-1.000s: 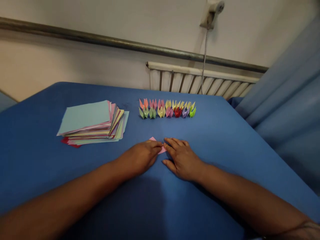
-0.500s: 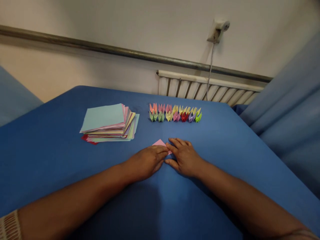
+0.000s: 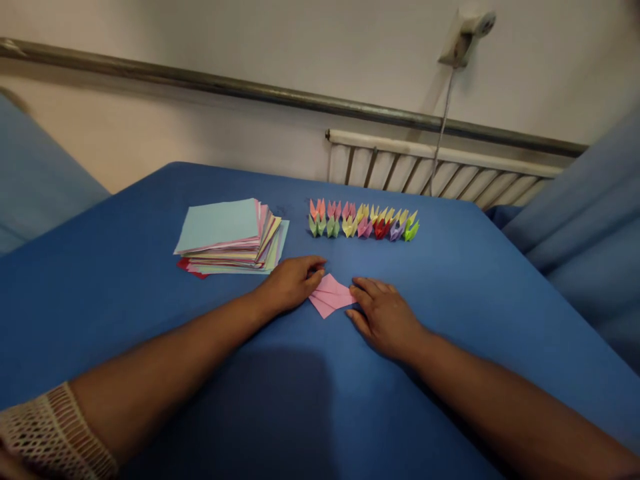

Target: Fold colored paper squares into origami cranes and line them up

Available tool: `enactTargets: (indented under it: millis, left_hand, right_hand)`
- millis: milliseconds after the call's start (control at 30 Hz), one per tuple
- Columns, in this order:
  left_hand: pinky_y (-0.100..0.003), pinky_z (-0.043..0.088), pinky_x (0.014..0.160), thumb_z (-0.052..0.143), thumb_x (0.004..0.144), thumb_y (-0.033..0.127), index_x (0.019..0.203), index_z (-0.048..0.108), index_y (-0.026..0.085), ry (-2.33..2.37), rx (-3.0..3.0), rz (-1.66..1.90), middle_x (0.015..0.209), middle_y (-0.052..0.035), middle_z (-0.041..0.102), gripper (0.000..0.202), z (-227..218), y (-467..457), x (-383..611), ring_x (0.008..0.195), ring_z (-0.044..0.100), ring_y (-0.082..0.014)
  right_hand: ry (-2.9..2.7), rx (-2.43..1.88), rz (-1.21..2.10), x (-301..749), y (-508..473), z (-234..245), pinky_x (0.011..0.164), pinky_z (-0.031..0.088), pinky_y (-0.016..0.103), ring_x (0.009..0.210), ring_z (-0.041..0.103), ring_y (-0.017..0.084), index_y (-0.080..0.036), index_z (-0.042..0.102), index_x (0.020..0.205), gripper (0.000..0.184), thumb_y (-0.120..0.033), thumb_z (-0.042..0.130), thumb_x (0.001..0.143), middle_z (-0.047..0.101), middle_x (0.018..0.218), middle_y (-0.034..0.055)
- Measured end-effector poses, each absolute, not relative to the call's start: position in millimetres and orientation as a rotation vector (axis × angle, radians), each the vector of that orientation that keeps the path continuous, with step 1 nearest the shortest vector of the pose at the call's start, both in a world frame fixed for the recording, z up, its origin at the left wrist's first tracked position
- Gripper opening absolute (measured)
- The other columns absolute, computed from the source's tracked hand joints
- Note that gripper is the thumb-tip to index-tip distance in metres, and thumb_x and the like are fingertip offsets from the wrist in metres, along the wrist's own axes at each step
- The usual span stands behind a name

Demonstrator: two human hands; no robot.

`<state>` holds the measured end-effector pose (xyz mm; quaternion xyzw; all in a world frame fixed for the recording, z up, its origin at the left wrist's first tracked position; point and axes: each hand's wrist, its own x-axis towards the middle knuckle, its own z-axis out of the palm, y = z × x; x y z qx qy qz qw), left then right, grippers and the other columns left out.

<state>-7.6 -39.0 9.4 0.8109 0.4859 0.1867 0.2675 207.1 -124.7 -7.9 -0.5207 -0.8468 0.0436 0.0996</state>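
Observation:
A pink sheet of origami paper (image 3: 330, 297), folded into a kite-like shape with crease lines and pointed corners, lies on the blue table between my hands. My left hand (image 3: 293, 283) is at its left corner, thumb on the paper's edge and fingers curled just above, closed around that corner. At the right tip, my right hand (image 3: 387, 317) holds the paper down with its index finger, the thumb lower and a little apart. The fingers partly cover both ends of the paper.
A stack of coloured paper (image 3: 220, 230) stands at the back left. Two rows of small folded paper cranes (image 3: 365, 228) are behind my hands. The blue table (image 3: 225, 387) backs onto a wall with a pipe (image 3: 300, 100) and a radiator (image 3: 390, 167); a blue curtain (image 3: 595, 220) hangs at right.
My left hand has moved up and to the left, off the middle of the pink paper. More of the folded shape now shows. The right hand stays at the right tip; the view has shifted slightly.

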Motion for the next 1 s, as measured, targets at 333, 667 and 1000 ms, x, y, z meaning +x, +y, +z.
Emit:
enactTargets:
  millis: [333, 667, 1000]
  left_hand:
    - [-0.024, 0.029, 0.046, 0.066, 0.067, 0.050, 0.061, 0.069, 0.016, 1.117, 1.880, 0.264, 0.050, 0.0001, 0.055, 0.034, 26.8, -27.9, 7.6, 0.045, 0.044, -0.0118]
    - [-0.023, 0.026, 0.046, 0.071, 0.059, 0.032, 0.063, 0.066, 0.016, 1.146, 1.822, 0.397, 0.051, 0.0032, 0.055, 0.017, 28.2, -45.6, 23.1, 0.046, 0.044, -0.0106]
    - [-0.023, 0.042, 0.060, 0.079, 0.062, 0.039, 0.074, 0.061, 0.014, 0.972, 1.035, 0.991, 0.066, 0.0010, 0.061, 0.033, 11.0, -74.8, 15.5, 0.060, 0.055, -0.0116]
  right_hand:
    - [-2.473, -1.441, 0.202, 211.2, -123.5, -8.6, 0.103, 0.036, 0.044, 0.125, 0.045, 0.025, -0.017, 0.055, 0.128, 0.042, -0.038, 0.042, 0.095, 0.051, 0.136, 0.0132]
    - [-2.073, -1.344, 0.339, 214.7, -114.9, -18.1, 0.107, 0.034, 0.048, 0.134, 0.035, 0.026, -0.013, 0.036, 0.141, 0.062, -0.039, 0.055, 0.088, 0.036, 0.147, 0.0181]
    - [-0.917, -1.039, 1.447, 157.9, -99.5, -11.0, 0.058, 0.049, 0.028, 0.063, 0.059, 0.014, -0.016, 0.063, 0.084, 0.040, -0.051, 0.072, 0.068, 0.064, 0.076, 0.0027]
